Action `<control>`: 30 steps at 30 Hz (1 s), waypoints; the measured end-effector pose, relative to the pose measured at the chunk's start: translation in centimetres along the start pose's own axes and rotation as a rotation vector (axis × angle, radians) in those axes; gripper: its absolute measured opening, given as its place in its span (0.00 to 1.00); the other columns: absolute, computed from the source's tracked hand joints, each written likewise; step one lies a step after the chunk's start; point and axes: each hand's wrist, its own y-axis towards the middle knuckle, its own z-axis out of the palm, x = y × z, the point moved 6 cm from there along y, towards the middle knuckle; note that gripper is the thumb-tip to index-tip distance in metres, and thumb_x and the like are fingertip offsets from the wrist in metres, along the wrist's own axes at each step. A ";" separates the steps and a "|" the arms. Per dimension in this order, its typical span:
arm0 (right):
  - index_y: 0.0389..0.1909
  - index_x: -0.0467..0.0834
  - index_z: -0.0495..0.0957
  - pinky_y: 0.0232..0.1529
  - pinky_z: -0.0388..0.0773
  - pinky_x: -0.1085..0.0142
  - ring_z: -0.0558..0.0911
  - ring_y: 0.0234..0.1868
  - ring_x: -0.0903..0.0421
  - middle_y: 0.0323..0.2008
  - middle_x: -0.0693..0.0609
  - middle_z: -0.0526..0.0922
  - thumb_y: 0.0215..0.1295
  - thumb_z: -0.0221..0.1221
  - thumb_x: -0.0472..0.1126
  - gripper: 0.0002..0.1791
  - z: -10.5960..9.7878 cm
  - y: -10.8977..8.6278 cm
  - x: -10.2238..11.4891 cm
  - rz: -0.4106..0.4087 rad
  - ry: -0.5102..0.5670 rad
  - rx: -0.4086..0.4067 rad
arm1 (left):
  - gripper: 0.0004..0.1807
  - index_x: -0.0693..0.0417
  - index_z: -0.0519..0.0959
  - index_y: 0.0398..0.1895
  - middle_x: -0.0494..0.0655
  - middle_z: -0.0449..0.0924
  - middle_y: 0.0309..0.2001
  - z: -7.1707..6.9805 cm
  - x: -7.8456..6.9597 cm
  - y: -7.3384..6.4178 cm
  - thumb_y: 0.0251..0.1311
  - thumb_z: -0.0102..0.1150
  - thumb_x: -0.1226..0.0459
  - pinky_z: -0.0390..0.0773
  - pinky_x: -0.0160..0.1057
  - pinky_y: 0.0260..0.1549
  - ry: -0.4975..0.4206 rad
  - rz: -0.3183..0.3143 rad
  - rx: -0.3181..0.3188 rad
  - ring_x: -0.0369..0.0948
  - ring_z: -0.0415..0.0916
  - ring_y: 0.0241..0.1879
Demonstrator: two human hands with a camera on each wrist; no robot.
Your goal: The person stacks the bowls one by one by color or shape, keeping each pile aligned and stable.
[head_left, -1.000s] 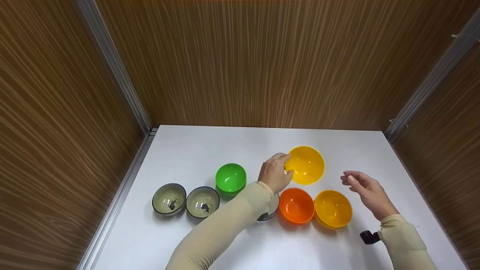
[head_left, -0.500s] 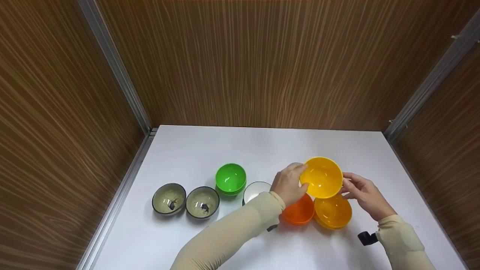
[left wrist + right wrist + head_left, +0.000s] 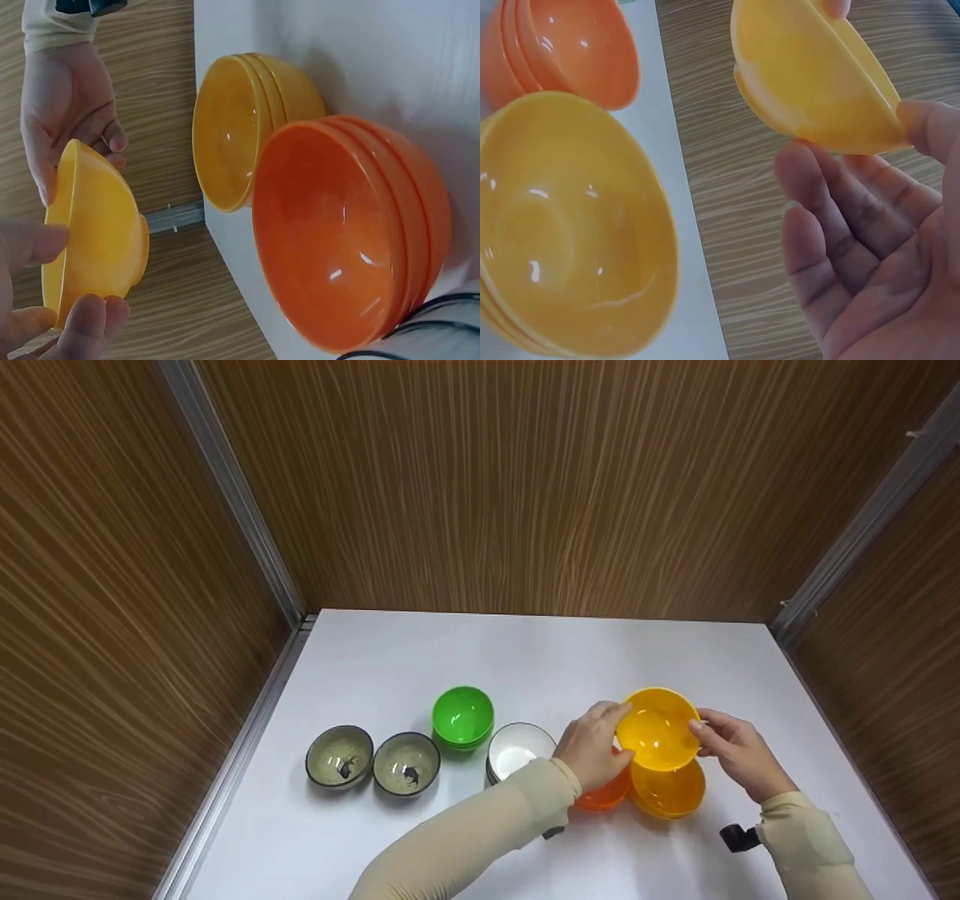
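A yellow bowl (image 3: 658, 729) is held up in the air between both hands, above a stack of yellow bowls (image 3: 670, 793). My left hand (image 3: 595, 744) pinches its left side, thumb and fingers at the rim, as the left wrist view also shows. On the opposite side, my right hand (image 3: 740, 751) pinches the rim, its thumb (image 3: 930, 127) on the edge and fingertips against the outer wall. Beside the yellow stack stand stacked orange bowls (image 3: 337, 232), partly hidden by my left hand in the head view.
White dark-rimmed bowls (image 3: 517, 746) sit left of the orange ones. A stack of green bowls (image 3: 463, 716) stands behind them. Farther left are two grey-green bowls (image 3: 339, 757) with dark motifs inside. Wood-patterned panels (image 3: 525, 495) enclose the white table (image 3: 390, 652).
The yellow bowl has moved right and nearer, over the yellow stack, carried by my left hand. My right hand, apart from it at first, now grips its right rim.
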 end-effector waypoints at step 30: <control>0.56 0.33 0.75 0.38 0.81 0.68 0.80 0.37 0.53 0.42 0.43 0.82 0.72 0.45 0.60 0.34 -4.0 -2.8 -5.7 0.131 -0.151 -0.080 | 0.40 0.45 0.66 0.58 0.34 0.68 0.44 7.1 -3.0 -2.6 0.49 0.59 0.32 0.66 0.30 0.52 0.448 0.154 0.090 0.33 0.64 0.45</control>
